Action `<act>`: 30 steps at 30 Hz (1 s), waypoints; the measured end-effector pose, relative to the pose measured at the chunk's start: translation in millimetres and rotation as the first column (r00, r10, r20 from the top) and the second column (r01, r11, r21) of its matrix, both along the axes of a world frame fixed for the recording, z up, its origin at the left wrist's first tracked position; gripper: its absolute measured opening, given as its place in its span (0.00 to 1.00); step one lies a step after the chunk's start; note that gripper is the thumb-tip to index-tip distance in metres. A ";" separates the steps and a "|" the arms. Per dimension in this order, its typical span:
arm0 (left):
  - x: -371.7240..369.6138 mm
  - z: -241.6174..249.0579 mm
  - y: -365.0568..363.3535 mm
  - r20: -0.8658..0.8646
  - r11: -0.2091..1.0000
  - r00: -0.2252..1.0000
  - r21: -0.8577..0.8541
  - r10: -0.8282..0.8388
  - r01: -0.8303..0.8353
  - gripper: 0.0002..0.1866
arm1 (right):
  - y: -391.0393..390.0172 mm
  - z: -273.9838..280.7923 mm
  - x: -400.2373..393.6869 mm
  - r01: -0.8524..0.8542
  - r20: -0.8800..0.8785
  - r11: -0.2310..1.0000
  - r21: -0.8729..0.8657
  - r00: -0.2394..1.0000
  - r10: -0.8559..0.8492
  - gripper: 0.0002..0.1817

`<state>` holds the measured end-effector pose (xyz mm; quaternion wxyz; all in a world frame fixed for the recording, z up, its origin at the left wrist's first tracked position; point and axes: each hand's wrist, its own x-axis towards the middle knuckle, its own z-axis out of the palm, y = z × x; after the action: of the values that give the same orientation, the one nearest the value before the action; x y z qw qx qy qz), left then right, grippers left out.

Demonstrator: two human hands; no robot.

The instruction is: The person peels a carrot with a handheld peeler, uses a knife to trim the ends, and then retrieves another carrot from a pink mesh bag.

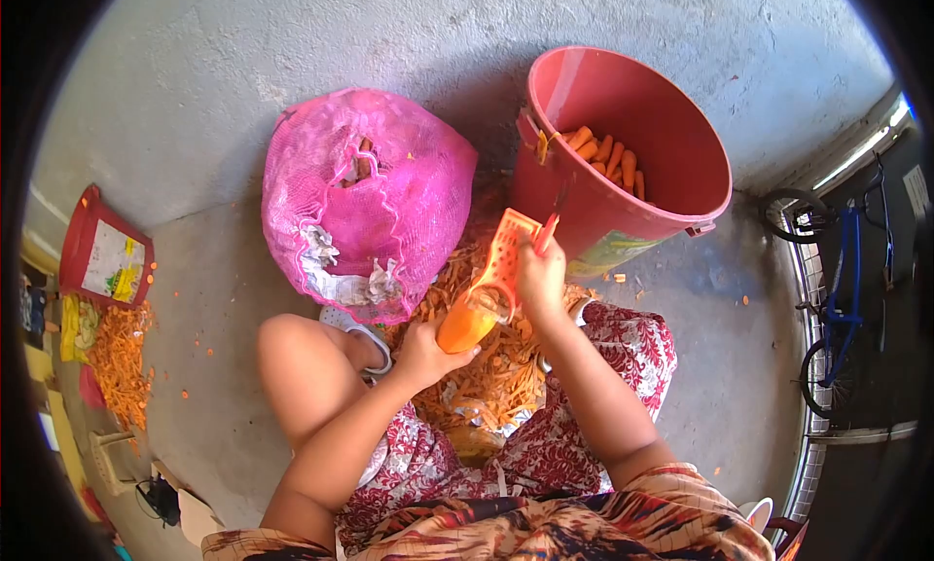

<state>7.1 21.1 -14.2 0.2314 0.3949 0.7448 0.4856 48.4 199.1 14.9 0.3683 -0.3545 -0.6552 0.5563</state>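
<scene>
Carrot: you hold the carrot (465, 327) low over your lap, above the heap of peelings (491, 366), just in front of the red bucket (623, 152). Its thick end points toward your left palm and the far end runs up under the peeler.
How it handles: it looks stiff and solid, light enough for one hand. The freshly pared surface is probably moist and slippery, so your grip belongs on the thick butt end, where the fingers can wrap fully.
Left hand: your left hand (425, 352) is closed around the butt of the carrot, palm turned up and inward, forearm coming in from the lower left across your bare knee.
Peeler: the orange peeler (506, 254) is thin and rigid, with a slim handle; it lies flat against the upper face of the carrot.
Right hand: your right hand (541, 279) is clenched on the peeler handle, wrist bent down, forearm rising steeply from the lower right over the patterned cloth.
Nearby: more peeled carrots (608, 157) lie inside the bucket. The pink mesh sack (365, 201) sits on the floor to the left, torn open at the top. A second pile of shavings (122, 361) lies at the far left beside a red tray (102, 259).
</scene>
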 end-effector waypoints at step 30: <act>5.0 12.0 0.2 0.140 0.987 0.978 0.054 -0.157 0.151 0.20 | -6.8 20.2 6.8 -0.391 -0.351 0.859 -0.329 0.896 0.273 0.10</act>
<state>12.1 21.3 -2.2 0.3126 0.4202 0.6827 0.5095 55.2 192.3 35.0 0.2800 -0.2151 -0.5205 0.7775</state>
